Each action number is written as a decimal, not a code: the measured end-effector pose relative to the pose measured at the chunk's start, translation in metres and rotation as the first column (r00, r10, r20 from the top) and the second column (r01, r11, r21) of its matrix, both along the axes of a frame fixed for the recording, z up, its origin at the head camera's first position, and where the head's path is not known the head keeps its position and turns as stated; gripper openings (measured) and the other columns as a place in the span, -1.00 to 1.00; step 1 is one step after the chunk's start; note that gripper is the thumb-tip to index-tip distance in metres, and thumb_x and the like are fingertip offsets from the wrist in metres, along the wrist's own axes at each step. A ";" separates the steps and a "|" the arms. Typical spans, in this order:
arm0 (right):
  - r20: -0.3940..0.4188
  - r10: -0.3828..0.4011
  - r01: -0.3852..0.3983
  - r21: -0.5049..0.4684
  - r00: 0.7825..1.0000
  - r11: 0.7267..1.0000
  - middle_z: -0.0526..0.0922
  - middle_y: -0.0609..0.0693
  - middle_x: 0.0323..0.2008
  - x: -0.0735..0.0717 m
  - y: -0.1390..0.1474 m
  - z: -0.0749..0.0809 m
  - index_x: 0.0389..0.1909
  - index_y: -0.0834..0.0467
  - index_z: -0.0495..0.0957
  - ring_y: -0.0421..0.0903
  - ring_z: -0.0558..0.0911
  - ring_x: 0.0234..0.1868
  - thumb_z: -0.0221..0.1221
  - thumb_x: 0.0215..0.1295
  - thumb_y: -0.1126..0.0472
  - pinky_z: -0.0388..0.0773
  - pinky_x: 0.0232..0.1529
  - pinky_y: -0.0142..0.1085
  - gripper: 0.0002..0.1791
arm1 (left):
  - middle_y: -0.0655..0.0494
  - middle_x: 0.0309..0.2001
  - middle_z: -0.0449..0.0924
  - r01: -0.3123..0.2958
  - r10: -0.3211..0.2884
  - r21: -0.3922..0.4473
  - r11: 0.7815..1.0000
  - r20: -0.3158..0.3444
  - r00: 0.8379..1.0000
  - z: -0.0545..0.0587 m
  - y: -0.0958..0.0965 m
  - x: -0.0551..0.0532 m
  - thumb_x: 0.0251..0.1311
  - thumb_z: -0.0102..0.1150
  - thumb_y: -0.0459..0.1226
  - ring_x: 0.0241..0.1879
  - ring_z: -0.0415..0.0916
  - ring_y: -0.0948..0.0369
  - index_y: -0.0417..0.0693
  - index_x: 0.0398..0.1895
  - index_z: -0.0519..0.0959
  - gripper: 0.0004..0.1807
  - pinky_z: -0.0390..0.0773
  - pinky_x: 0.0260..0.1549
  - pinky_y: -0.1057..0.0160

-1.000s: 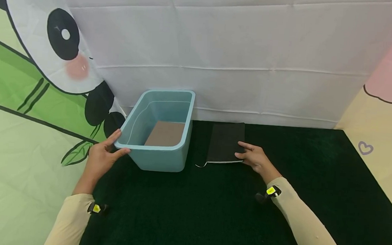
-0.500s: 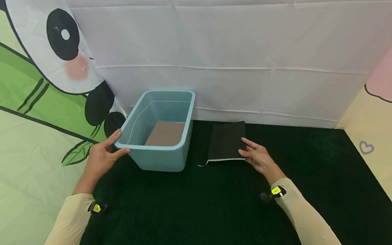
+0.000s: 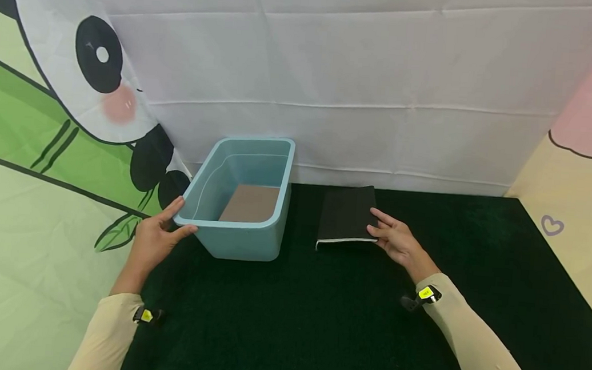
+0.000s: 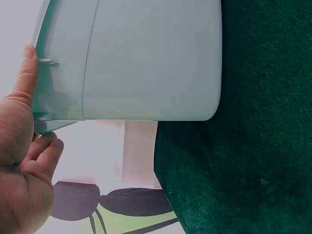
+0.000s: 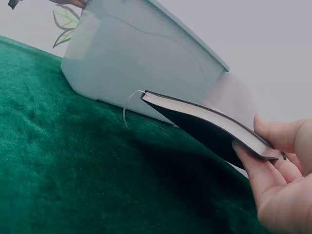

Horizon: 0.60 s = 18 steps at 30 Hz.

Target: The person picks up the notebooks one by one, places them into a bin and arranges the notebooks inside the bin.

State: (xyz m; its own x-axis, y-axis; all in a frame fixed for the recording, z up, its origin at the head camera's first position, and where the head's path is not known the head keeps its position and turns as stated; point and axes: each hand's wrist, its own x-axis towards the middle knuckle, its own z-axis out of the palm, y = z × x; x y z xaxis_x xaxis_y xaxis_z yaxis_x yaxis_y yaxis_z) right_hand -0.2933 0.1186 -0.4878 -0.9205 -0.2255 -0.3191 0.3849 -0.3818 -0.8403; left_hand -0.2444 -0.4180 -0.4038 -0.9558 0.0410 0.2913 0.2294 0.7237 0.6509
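A light blue plastic bin (image 3: pixel 235 241) stands at the back left of the table. My left hand (image 3: pixel 155 241) holds its near left corner, thumb along the front rim and fingers at the side, as the left wrist view also shows beside the bin wall (image 4: pixel 151 58). To the right, my right hand (image 3: pixel 400 241) pinches the right edge of a black notebook (image 3: pixel 348 211) between thumb and fingers. In the right wrist view the notebook (image 5: pixel 214 119) is tilted over the cloth, its white page edges showing and a thin ribbon bookmark (image 5: pixel 127 105) hanging from one corner.
A flat grey-brown piece (image 3: pixel 250 203) lies on the bin's floor. Dark green cloth (image 3: pixel 276 321) covers the table. Behind it hangs a white sheet (image 3: pixel 355 69), with a cartoon-printed backdrop (image 3: pixel 32 201) at the left.
My right hand has drawn the notebook slightly to the right and lifted its right side. The ribbon bookmark now hangs closer to the corner. My left hand stays on the bin.
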 end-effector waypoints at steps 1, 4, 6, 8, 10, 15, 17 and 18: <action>0.000 -0.001 0.001 -0.005 1.000 1.000 -0.06 0.05 0.64 0.001 0.001 0.001 0.61 -0.02 0.13 -0.08 0.47 0.37 0.19 0.45 0.39 0.35 0.44 -0.23 -0.20 | 0.03 0.54 0.20 0.000 0.000 0.000 1.000 0.000 1.000 0.000 0.000 0.000 0.25 0.40 -0.02 0.42 0.30 -0.21 0.04 0.57 0.24 -0.13 0.39 0.23 -0.23; -0.007 -0.003 0.002 -0.028 1.000 1.000 0.03 0.09 0.61 0.003 0.003 0.006 0.61 -0.01 0.12 -0.14 0.58 0.24 0.21 0.43 0.39 0.40 0.40 -0.25 -0.19 | 0.03 0.54 0.20 -0.002 0.002 0.002 1.000 0.003 1.000 0.000 0.000 0.000 0.25 0.40 -0.02 0.42 0.30 -0.22 0.05 0.57 0.24 -0.13 0.40 0.23 -0.24; -0.014 -0.004 0.004 -0.050 1.000 0.999 0.12 0.11 0.58 0.004 0.005 0.009 0.61 0.00 0.13 -0.17 0.64 0.15 0.21 0.43 0.40 0.47 0.35 -0.27 -0.19 | 0.03 0.54 0.20 -0.002 0.002 0.002 1.000 0.004 1.000 0.000 0.000 0.000 0.25 0.40 -0.02 0.41 0.30 -0.23 0.04 0.57 0.24 -0.13 0.40 0.23 -0.25; -0.022 -0.004 0.002 -0.069 1.000 0.998 0.16 0.12 0.55 0.004 0.007 0.014 0.61 0.00 0.13 -0.19 0.67 0.10 0.22 0.42 0.40 0.51 0.30 -0.29 -0.18 | 0.02 0.54 0.20 -0.001 0.001 0.003 1.000 0.004 1.000 0.000 0.000 0.000 0.25 0.40 -0.02 0.42 0.29 -0.23 0.04 0.57 0.24 -0.13 0.39 0.23 -0.25; -0.031 -0.003 0.001 -0.079 1.000 0.997 0.22 0.11 0.52 0.004 0.008 0.019 0.61 0.00 0.14 -0.20 0.69 0.08 0.23 0.41 0.40 0.54 0.26 -0.30 -0.18 | 0.02 0.54 0.20 -0.001 0.001 0.001 1.000 0.003 1.000 0.000 -0.001 -0.001 0.25 0.40 -0.02 0.42 0.29 -0.23 0.04 0.57 0.24 -0.13 0.39 0.23 -0.25; -0.045 0.004 -0.009 -0.105 0.999 0.994 0.25 0.10 0.53 0.006 0.012 0.035 0.61 0.01 0.14 -0.19 0.70 0.07 0.20 0.42 0.43 0.59 0.20 -0.31 -0.19 | 0.03 0.54 0.20 -0.003 0.003 0.000 1.000 0.002 1.000 -0.001 0.000 -0.002 0.25 0.40 -0.01 0.42 0.30 -0.21 0.05 0.57 0.24 -0.13 0.40 0.24 -0.23; -0.054 0.008 -0.015 -0.124 0.999 0.992 0.25 0.12 0.53 0.006 0.014 0.041 0.62 0.02 0.11 -0.18 0.71 0.06 0.18 0.43 0.44 0.61 0.17 -0.30 -0.18 | 0.03 0.54 0.20 -0.004 0.004 0.001 1.000 0.003 1.000 -0.001 0.000 -0.002 0.25 0.40 -0.02 0.42 0.30 -0.20 0.05 0.57 0.24 -0.14 0.40 0.24 -0.22; -0.061 0.010 -0.018 -0.132 0.998 0.991 0.30 0.12 0.51 0.006 0.014 0.045 0.62 0.03 0.10 -0.18 0.72 0.04 0.17 0.43 0.45 0.61 0.16 -0.31 -0.18 | 0.03 0.54 0.20 -0.005 0.005 0.000 1.000 0.003 1.000 -0.001 0.000 -0.002 0.25 0.40 -0.02 0.42 0.30 -0.19 0.05 0.57 0.24 -0.14 0.40 0.24 -0.21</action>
State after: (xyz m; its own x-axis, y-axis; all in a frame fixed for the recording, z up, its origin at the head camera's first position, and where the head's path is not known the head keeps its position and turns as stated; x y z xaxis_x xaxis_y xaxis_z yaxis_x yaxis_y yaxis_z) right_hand -0.2869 0.1325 -0.4431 -0.9338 -0.2747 -0.2294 0.3407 -0.4864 -0.8045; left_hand -0.2466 -0.4177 -0.4045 -0.9568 0.0365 0.2883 0.2240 0.7248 0.6516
